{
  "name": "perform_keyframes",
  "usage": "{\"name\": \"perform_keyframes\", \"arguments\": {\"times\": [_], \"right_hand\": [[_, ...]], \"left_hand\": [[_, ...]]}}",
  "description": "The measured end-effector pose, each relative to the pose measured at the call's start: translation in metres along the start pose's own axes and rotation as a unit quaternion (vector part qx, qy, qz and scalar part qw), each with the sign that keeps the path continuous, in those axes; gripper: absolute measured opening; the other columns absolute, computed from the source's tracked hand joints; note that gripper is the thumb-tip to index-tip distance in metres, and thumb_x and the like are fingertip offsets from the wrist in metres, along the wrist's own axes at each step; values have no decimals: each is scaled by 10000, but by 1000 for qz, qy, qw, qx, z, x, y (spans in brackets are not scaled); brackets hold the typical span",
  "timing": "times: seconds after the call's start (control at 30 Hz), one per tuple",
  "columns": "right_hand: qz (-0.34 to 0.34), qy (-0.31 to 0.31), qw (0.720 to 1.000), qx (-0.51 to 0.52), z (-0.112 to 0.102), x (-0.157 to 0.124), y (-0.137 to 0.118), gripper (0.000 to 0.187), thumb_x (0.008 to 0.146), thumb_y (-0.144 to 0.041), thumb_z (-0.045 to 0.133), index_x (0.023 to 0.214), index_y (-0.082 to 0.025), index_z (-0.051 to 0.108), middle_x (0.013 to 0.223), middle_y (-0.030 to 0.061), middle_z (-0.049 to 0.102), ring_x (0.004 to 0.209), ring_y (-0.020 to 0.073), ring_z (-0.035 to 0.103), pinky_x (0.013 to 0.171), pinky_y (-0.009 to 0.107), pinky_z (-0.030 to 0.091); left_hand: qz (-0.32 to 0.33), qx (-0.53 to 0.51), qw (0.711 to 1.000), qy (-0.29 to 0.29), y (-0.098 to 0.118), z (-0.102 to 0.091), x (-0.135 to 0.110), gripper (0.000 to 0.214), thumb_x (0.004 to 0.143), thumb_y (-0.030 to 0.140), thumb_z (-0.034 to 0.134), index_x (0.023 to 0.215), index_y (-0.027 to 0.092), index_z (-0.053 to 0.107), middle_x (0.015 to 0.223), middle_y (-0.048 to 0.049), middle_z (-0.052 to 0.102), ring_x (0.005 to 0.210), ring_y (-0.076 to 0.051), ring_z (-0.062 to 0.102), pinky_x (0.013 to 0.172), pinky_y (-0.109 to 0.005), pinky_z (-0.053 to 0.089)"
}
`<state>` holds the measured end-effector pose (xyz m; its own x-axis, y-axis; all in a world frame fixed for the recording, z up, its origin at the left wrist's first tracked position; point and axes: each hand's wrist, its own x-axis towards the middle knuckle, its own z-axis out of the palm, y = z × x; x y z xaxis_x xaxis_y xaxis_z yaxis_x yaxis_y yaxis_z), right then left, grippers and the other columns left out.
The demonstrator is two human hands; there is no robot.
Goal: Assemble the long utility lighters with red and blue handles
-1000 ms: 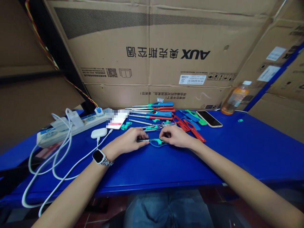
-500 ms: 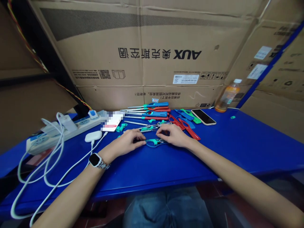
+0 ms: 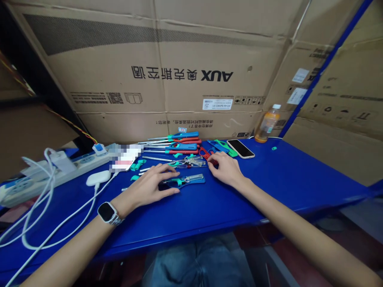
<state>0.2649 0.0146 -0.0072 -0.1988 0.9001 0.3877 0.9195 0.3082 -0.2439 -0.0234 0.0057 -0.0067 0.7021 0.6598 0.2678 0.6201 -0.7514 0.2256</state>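
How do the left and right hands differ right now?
The left hand lies flat, fingers spread, on the blue lighter body; the right hand sits farther back, fingertips at a red piece. The left wrist wears a smartwatch; the right wrist is bare. Both rest on the blue table.

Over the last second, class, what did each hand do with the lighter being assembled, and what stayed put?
The right hand let go of the blue-and-teal lighter and moved away toward the red handle shells. The left hand now rests on the lighter alone. The phone, bottle and power strip stayed put.
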Motion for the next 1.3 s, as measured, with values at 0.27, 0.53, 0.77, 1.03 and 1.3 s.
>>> {"name": "perform_keyframes", "arguments": {"times": [0.27, 0.53, 0.77, 1.03, 1.3], "right_hand": [[51, -29, 997, -56, -1, 21, 14, 221, 845, -413, 620, 938, -214, 649, 1002, 83, 675, 1000, 270, 564, 749, 350, 425], [65, -26, 998, 1, 7, 18, 17, 255, 865, -433, 600, 966, -214, 681, 974, 68, 709, 978, 255, 589, 767, 348, 452], [76, -5, 995, 61, 2, 11, 33, 214, 876, -260, 553, 1052, -248, 674, 1047, 33, 708, 948, 205, 623, 791, 326, 457], [185, -55, 981, -2, -4, -3, 34, 516, 778, -631, 612, 1081, -225, 515, 1015, 95, 694, 897, 286, 662, 692, 361, 444], [168, -47, 985, -4, -6, -21, 22, 392, 789, -334, 605, 1138, -249, 448, 911, 53, 721, 794, 266, 681, 614, 309, 355]], "left_hand": [[47, 14, 999, 10, 6, -4, 72, 316, 992, 383, 456, 1059, 203, 707, 1066, -78, 682, 1022, -238, 611, 907, -377, 469], [40, 12, 999, 23, 11, 16, 105, 277, 966, 323, 476, 1019, 187, 711, 1002, -83, 692, 957, -236, 617, 828, -350, 480], [48, 0, 999, 2, 16, 26, 126, 248, 925, 151, 475, 1032, 173, 697, 1021, -84, 683, 914, -217, 622, 806, -334, 482], [58, 1, 998, 1, 19, 32, 132, 213, 921, 144, 503, 1027, 184, 684, 983, -65, 678, 930, -225, 612, 819, -341, 472], [87, 10, 996, 12, 26, 36, 140, 205, 929, 203, 552, 1101, 178, 661, 1076, -88, 628, 1055, -254, 579, 916, -388, 466]]}}
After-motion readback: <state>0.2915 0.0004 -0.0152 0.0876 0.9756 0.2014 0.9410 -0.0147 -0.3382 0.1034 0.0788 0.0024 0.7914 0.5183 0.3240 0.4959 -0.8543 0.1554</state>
